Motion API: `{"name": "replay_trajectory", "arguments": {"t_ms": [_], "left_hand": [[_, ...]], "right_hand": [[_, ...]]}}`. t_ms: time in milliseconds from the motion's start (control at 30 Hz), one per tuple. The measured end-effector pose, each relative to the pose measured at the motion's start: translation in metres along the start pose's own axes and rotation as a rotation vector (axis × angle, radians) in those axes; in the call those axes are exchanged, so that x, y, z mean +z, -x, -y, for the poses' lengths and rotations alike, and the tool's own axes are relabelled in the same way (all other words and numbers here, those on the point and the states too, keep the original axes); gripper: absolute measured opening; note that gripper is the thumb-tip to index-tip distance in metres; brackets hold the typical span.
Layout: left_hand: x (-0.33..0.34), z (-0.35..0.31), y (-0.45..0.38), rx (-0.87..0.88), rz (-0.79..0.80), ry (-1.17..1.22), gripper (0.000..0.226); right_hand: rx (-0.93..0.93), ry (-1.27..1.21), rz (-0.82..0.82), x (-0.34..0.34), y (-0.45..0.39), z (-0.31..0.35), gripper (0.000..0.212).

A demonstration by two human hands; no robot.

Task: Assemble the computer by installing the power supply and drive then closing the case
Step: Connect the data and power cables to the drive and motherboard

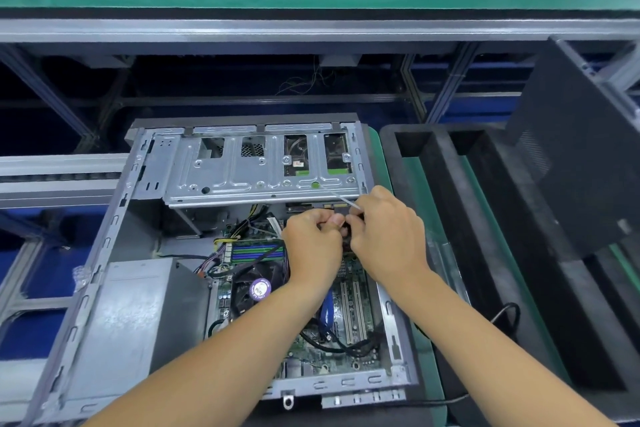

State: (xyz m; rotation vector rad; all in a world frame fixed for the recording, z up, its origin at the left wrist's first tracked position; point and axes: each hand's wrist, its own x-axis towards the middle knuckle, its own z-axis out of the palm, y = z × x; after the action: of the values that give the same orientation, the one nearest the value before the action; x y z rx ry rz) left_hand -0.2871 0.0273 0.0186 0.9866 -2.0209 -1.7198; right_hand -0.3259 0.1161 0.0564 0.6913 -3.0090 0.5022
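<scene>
1. Computer case [104, 253] lies open on its side on the worktop [429, 350]. Power supply [138, 315] already sits in the near-left corner. Drive cage [256, 166] spans the far end, w/ a drive board [298, 163] visible thru its right-hand cutouts.
2. Left hand [313, 248] & right hand [388, 236] meet just under the cage's front edge, above the motherboard [349, 308]. Fingers on both are curled in, pinching a small dark connector [344, 229] between them. A thin pale strip [341, 198] runs from the right hand up toward the cage; can't tell what it is.
3. Likely step: plugging the drive cable.
4. Risks:
   - Plug is mostly hidden by knuckles, so orientation is hard to check; forcing it skewed could bend pins.
   - Wrists hover over the fan [259, 288] & loose black cables [332, 343]; a snag while pulling back could unseat something.
   - Cage lip is bare sheet metal right by the knuckles, could scrape.
5. Room: tight under the cage, case wall just right of the right hand. Open space toward the near side. Side panel [571, 163] leans at far right, well apart, above foam trays [450, 163].
</scene>
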Motion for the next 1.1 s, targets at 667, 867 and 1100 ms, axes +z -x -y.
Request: {"name": "replay_trajectory", "arguments": {"t_ms": [667,867,1100], "left_hand": [[-0.0016,-0.0016,0.0008,0.010,0.015,-0.002,0.022],[-0.0024,-0.0036,0.0020,0.032,-0.005,0.018,0.019],[-0.0025,-0.0062,0.0018,0.007,-0.012,0.029,0.018]], "right_hand": [[-0.006,-0.048,-0.034,0.0004,0.0014,-0.0006,0.015],[0.013,-0.054,-0.031,0.0008,0.0010,0.0001,0.017],[0.000,-0.072,-0.046,-0.0004,0.0010,0.0003,0.017]]}}
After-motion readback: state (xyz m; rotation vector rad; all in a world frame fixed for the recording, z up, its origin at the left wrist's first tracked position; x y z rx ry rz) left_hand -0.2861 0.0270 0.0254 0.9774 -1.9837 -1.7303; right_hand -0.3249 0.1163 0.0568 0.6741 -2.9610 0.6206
